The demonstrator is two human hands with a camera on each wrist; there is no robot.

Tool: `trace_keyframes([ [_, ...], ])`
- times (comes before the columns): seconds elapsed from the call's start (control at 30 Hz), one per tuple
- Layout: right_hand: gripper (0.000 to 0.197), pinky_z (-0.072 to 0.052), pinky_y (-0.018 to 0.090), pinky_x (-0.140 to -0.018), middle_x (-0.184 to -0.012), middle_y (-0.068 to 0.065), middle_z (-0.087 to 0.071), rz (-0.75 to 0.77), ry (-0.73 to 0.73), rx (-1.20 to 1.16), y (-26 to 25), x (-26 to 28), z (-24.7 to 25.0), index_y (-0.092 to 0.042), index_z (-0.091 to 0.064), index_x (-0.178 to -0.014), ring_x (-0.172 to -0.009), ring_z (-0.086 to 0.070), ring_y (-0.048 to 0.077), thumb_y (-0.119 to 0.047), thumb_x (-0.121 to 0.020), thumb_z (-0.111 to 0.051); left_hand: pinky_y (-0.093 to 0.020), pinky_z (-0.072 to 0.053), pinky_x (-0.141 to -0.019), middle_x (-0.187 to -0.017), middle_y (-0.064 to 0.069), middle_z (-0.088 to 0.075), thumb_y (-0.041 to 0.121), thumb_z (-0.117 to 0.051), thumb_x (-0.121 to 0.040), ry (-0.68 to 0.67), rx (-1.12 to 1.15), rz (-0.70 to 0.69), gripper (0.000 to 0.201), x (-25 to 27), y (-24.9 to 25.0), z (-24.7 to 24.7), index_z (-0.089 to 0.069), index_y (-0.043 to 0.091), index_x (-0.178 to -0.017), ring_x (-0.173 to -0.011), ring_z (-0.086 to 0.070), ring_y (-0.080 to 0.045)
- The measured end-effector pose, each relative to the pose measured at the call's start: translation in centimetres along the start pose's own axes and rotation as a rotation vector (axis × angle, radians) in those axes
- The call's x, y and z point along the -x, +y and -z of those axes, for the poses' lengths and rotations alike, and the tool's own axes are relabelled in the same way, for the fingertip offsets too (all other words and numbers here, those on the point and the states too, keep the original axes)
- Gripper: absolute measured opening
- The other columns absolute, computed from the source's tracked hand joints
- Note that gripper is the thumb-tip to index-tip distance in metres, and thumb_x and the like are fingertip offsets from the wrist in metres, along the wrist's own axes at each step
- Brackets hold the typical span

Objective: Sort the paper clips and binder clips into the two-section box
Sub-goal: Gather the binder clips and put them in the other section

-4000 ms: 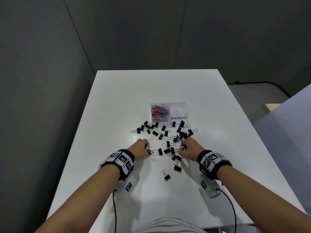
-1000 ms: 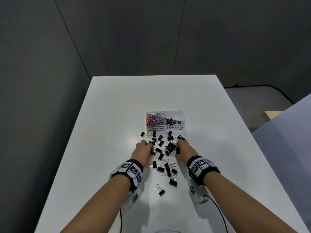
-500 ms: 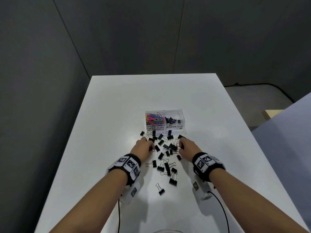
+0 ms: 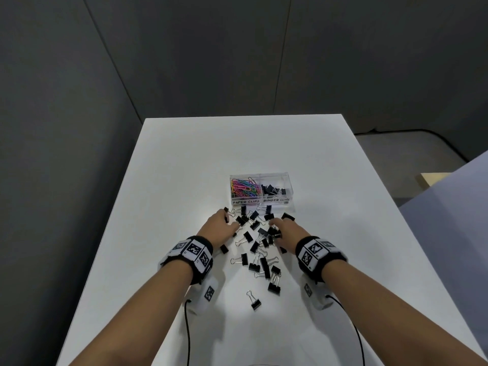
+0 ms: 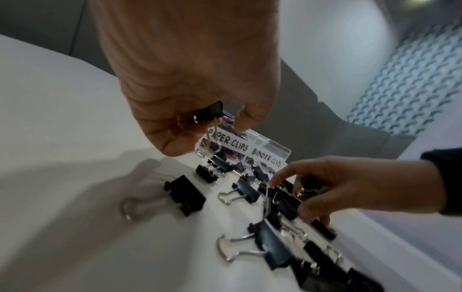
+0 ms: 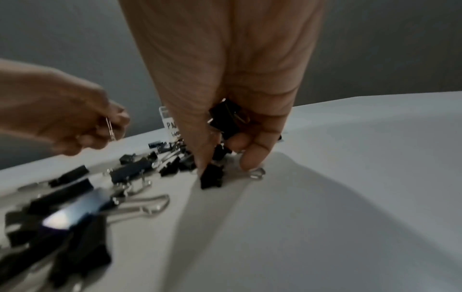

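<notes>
A clear two-section box (image 4: 261, 200) stands mid-table, its labels (image 5: 230, 141) reading paper clips and binder clips. Coloured paper clips (image 4: 244, 187) fill its left section; black binder clips (image 4: 273, 191) lie in the right. Several loose black binder clips (image 4: 260, 249) are scattered in front of it. My left hand (image 4: 220, 229) is at the pile's left edge and grips a small binder clip (image 5: 209, 113) in curled fingers. My right hand (image 4: 286, 233) is at the pile's right and holds binder clips (image 6: 225, 118) in its palm, fingertips down on another clip (image 6: 211, 177).
The white table (image 4: 184, 167) has bare surface behind and beside the box. One binder clip (image 4: 254, 301) lies apart, nearer me. Cables run from both wrist units toward the table's near edge. Dark walls stand behind; a grey panel is at right.
Over four seconds binder clips have appeared in the box's right section. Both hands have since shifted forward into the pile, closer to the box.
</notes>
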State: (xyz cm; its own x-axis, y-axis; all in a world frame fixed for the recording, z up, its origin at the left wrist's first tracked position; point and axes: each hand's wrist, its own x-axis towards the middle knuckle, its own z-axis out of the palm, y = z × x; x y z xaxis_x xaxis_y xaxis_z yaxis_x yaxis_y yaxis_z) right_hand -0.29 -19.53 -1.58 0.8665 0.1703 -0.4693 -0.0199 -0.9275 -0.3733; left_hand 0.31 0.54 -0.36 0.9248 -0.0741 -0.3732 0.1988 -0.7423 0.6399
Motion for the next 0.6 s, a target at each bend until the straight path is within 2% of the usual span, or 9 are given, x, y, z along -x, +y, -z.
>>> trace_keyframes([
  [0.07,0.052,-0.048,0.038,-0.096,-0.133,0.016,-0.046,0.009,0.017,0.024,0.0,-0.1,-0.3,-0.019,-0.038,-0.138,-0.111,-0.057,0.032,-0.009,-0.09,-0.055,-0.027,-0.029,-0.057,-0.073,-0.001,-0.04,0.027,-0.044,-0.095,0.014,-0.115,-0.049,0.022,-0.1,0.0,0.0,-0.038,0.009,-0.084,-0.065,-0.036,-0.017],
  [0.13,0.048,-0.048,0.04,-0.096,-0.131,0.016,-0.047,0.015,0.028,0.039,0.1,-0.1,-0.3,-0.019,-0.039,-0.136,-0.111,-0.056,0.032,-0.012,-0.091,-0.054,-0.029,-0.031,-0.065,-0.079,-0.004,-0.043,0.023,-0.037,-0.099,0.031,-0.135,-0.06,0.019,-0.2,-0.1,0.2,-0.037,0.008,-0.087,-0.07,-0.04,-0.019],
  [0.2,0.042,-0.048,0.04,-0.093,-0.128,0.015,-0.049,0.02,0.023,0.056,0.2,-0.1,-0.1,-0.017,-0.042,-0.131,-0.108,-0.057,0.032,-0.015,-0.091,-0.054,-0.029,-0.032,-0.065,-0.078,-0.001,-0.044,0.015,-0.035,-0.099,0.0,-0.101,-0.052,0.009,-0.1,-0.2,0.6,-0.04,0.008,-0.099,-0.066,-0.04,-0.016],
  [0.23,0.038,-0.049,0.04,-0.091,-0.126,0.014,-0.049,0.022,0.021,0.073,0.2,0.0,0.0,-0.015,-0.044,-0.128,-0.105,-0.057,0.032,-0.017,-0.091,-0.054,-0.027,-0.032,-0.066,-0.081,-0.001,-0.046,0.01,-0.034,-0.098,-0.039,-0.105,-0.046,0.013,0.0,-0.4,0.9,-0.042,0.007,-0.108,-0.068,-0.041,-0.016],
  [0.3,0.029,-0.049,0.04,-0.088,-0.122,0.014,-0.05,0.025,0.024,0.119,0.2,0.0,0.2,-0.011,-0.047,-0.119,-0.102,-0.057,0.032,-0.018,-0.092,-0.053,-0.026,-0.032,-0.074,-0.099,-0.009,-0.052,0.004,-0.032,-0.096,-0.126,-0.168,-0.016,0.026,0.2,-0.8,1.5,-0.043,0.006,-0.12,-0.082,-0.044,-0.018],
  [0.37,0.026,-0.048,0.039,-0.087,-0.12,0.015,-0.05,0.031,0.027,0.139,0.2,0.1,0.2,-0.007,-0.048,-0.115,-0.1,-0.057,0.033,-0.016,-0.092,-0.052,-0.028,-0.033,-0.075,-0.11,-0.014,-0.057,0.011,-0.038,-0.096,-0.16,-0.27,0.002,0.024,0.5,-1.2,1.8,-0.047,0.007,-0.118,-0.086,-0.045,-0.02],
  [0.4,0.025,-0.047,0.038,-0.086,-0.12,0.015,-0.05,0.035,0.028,0.138,0.2,0.3,0.2,-0.006,-0.048,-0.115,-0.1,-0.057,0.033,-0.016,-0.092,-0.052,-0.028,-0.035,-0.074,-0.107,-0.012,-0.058,0.02,-0.045,-0.095,-0.17,-0.312,0.01,0.024,0.7,-1.4,1.9,-0.047,0.007,-0.116,-0.086,-0.047,-0.02],
  [0.5,0.025,-0.046,0.036,-0.083,-0.12,0.014,-0.048,0.052,0.061,0.11,0.3,0.7,0.0,-0.005,-0.048,-0.114,-0.098,-0.058,0.032,-0.018,-0.093,-0.05,-0.029,-0.041,-0.072,-0.097,-0.004,-0.054,0.042,-0.062,-0.084,-0.214,-0.388,0.048,0.047,1.4,-2.2,1.5,-0.044,0.01,-0.113,-0.085,-0.052,-0.02],
  [0.6,0.027,-0.044,0.034,-0.086,-0.124,0.014,-0.046,0.063,0.091,0.064,0.2,1.1,0.5,-0.003,-0.048,-0.116,-0.102,-0.056,0.031,-0.019,-0.094,-0.05,-0.029,-0.042,-0.072,-0.102,-0.006,-0.053,0.037,-0.066,-0.083,-0.214,-0.411,0.009,0.047,1.8,-2.7,0.3,-0.044,0.009,-0.114,-0.085,-0.052,-0.021],
])
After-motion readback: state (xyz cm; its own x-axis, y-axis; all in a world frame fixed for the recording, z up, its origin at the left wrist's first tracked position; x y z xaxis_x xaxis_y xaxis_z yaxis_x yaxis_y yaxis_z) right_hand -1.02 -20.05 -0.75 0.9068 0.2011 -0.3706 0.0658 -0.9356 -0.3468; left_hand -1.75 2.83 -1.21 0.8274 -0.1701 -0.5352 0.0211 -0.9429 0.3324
